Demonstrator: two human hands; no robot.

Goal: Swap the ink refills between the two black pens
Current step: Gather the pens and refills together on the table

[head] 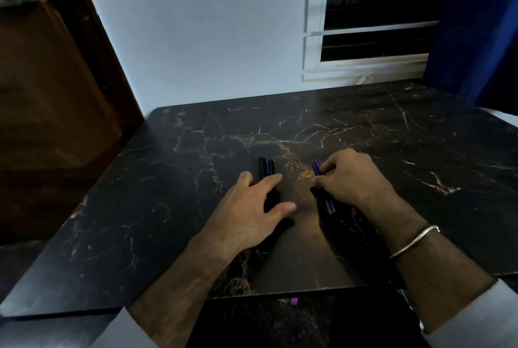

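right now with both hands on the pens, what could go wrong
1. The pens are black on a dark marble table in dim light, so a loose part could easily be lost from sight.
2. The left hand covers most of its pen, so a part might roll off unseen.
3. The right hand pinches thin blue-purple pieces; they may bend or slip.

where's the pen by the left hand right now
In the head view, the left pen lies on the dark marble table, left of centre, its far end poking out beyond the left hand covering it.
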